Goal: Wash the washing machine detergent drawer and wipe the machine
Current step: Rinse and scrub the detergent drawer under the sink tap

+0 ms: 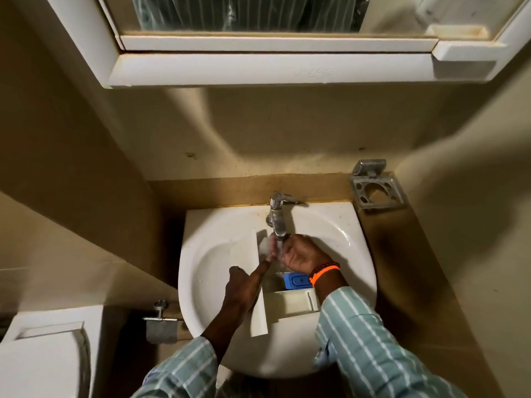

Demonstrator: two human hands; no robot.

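Observation:
The cream detergent drawer (290, 303) lies in the white sink (339, 225), its front panel (258, 317) on the left and a blue insert (296, 280) in the middle compartment. Water runs from the chrome tap (277, 214) onto the drawer's far end. My left hand (244, 285) reaches over the front panel with fingers straight, its foamy fingertips in the stream. My right hand (304, 254), with an orange wristband, is over the drawer's far end with fingers curled beside the stream. What they hold is hidden.
A metal holder (376, 188) is fixed to the wall at the right of the sink. A mirror cabinet (258, 70) hangs above. A toilet cistern (48, 349) and a paper holder (161, 320) stand at the lower left. Beige walls close in on both sides.

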